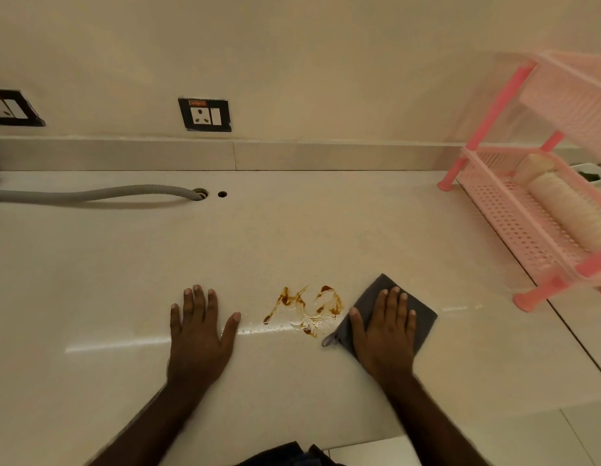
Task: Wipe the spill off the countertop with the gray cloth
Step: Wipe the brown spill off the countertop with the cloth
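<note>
A brown, wet spill (pixel 304 307) spreads over the cream countertop (pixel 124 264) near its front edge. Just right of it lies the gray cloth (pixel 423 314), folded flat, its left corner touching the spill's edge. My right hand (pixel 385 334) presses flat on the cloth with fingers spread. My left hand (pixel 200 331) rests palm down on the bare counter to the left of the spill, holding nothing.
A pink plastic two-tier rack (pixel 527 210) with a pale roll in its lower tray stands at the right. A grey corrugated hose (pixel 90 194) runs from the left into a counter hole (pixel 201 193). Two wall sockets (pixel 205 115) sit above the backsplash.
</note>
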`<state>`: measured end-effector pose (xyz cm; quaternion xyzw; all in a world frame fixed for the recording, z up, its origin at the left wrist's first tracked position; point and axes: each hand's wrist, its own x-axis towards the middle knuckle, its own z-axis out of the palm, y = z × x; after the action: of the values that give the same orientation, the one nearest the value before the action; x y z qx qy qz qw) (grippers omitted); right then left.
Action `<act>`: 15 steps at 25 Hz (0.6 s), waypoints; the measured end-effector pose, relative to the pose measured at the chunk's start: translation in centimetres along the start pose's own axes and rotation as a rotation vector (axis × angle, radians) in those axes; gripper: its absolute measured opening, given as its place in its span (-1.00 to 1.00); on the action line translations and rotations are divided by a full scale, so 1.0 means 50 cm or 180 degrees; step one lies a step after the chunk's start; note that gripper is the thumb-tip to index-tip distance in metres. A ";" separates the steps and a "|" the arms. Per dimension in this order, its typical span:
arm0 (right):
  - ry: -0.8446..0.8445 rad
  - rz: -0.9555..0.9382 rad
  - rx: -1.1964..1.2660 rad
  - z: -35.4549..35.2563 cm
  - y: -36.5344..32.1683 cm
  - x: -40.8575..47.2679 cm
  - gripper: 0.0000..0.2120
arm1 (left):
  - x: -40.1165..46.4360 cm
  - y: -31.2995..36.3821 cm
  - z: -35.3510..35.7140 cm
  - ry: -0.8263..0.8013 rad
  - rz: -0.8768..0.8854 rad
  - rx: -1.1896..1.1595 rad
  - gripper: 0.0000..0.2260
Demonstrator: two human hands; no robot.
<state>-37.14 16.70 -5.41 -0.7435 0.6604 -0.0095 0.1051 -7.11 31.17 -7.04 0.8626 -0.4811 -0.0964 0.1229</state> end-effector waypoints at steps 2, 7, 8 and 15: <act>0.0012 -0.0384 -0.0107 0.021 -0.008 -0.024 -0.14 | 0.000 0.001 -0.001 0.0014 0.0030 0.0027 -0.17; -0.0051 -0.0820 -0.0145 0.049 0.078 -0.097 -0.16 | 0.000 -0.003 -0.002 0.0024 0.0075 0.0037 -0.19; -0.0055 -0.0658 -0.0175 0.041 0.078 -0.085 -0.15 | 0.000 -0.004 -0.001 0.0025 0.0086 0.0023 -0.20; -0.0129 -0.0713 -0.0150 0.051 -0.070 -0.019 -0.13 | 0.002 -0.012 0.003 0.0076 0.0184 0.0036 -0.21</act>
<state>-33.44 18.36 -7.18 -0.8149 0.5710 0.0094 0.0992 -6.63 31.38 -7.39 0.8502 -0.5049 -0.0797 0.1265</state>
